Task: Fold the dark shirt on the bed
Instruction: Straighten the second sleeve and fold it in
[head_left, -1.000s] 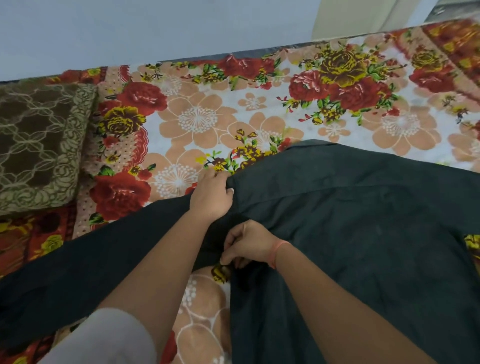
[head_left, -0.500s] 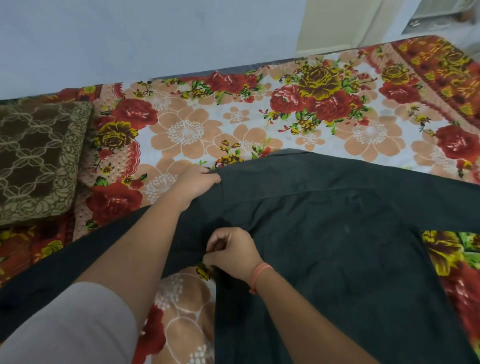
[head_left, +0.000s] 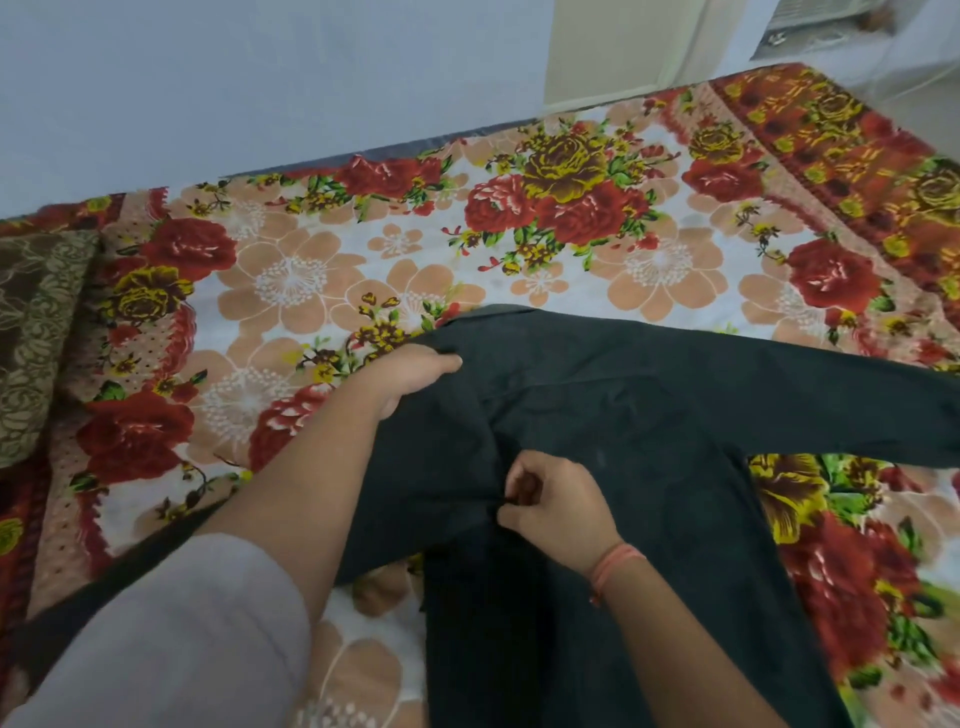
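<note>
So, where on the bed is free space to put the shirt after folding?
The widest free patch is the floral bedsheet between the wall and the far edge of the dark shirt. A smaller patch lies between the brown pillow and the left hand. Near the right hand it is crowded: the shirt covers the near middle.

the shirt (head_left: 649, 467) is dark, almost black with a green tone. the bed sheet (head_left: 332, 270) is white with red roses, peach flowers and yellow blooms. the pillow (head_left: 31, 332) is brown with a beige lace pattern. the wristband (head_left: 615, 564) is orange, the sleeve (head_left: 171, 639) pale grey.
</note>
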